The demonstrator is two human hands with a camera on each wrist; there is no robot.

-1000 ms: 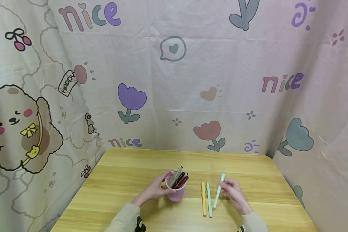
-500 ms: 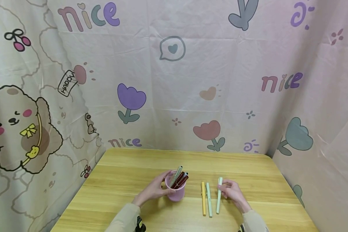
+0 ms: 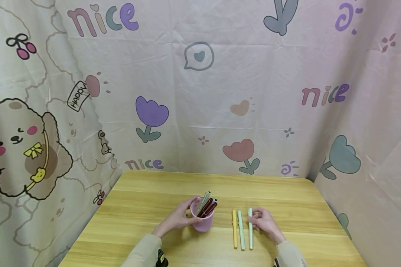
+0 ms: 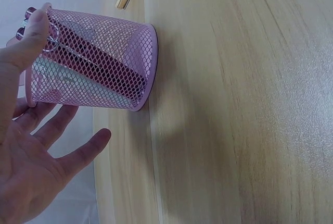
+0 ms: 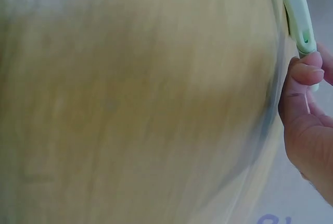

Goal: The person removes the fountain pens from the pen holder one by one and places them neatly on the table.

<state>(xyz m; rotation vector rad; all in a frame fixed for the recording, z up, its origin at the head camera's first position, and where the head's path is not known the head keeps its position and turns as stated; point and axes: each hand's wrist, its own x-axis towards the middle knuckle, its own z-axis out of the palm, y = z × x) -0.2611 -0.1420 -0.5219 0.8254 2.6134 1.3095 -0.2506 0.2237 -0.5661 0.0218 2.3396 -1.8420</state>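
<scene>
Left hand (image 3: pixel 178 219) laid against the near-left side of a pink mesh pen cup (image 3: pixel 202 218), thumb on the rim and fingers loosely spread along the wall; in the left wrist view the thumb rests at the cup's lip while the other fingers stand off the mesh, straight and relaxed. Cup upright on the wooden tabletop (image 3: pixel 147 207), left of centre. Inside it, several pens (image 3: pixel 207 204) leaning to the right: dark red barrels and one pale green-grey, tips projecting above the rim.

Right hand (image 3: pixel 262 222) down on the tabletop to the right of the cup, fingertips pinching the far end of a pale green pen (image 3: pixel 250 229). Pen lying flat, pointing away from the person. In the right wrist view, blurred, thumb and a finger closed about the pen's end near its clip (image 5: pixel 302 31).

Just left of that pen, two more lying flat and parallel: a second pale green pen (image 3: pixel 241 230), then a yellow pen (image 3: pixel 234 229). All three close together in a row, the yellow nearest the cup yet apart from it. Whether neighbouring pens touch: cannot tell.

Printed fabric backdrop (image 3: pixel 200 92) with tulips, a cartoon dog and the word "nice" enclosing the tabletop at back and sides.
</scene>
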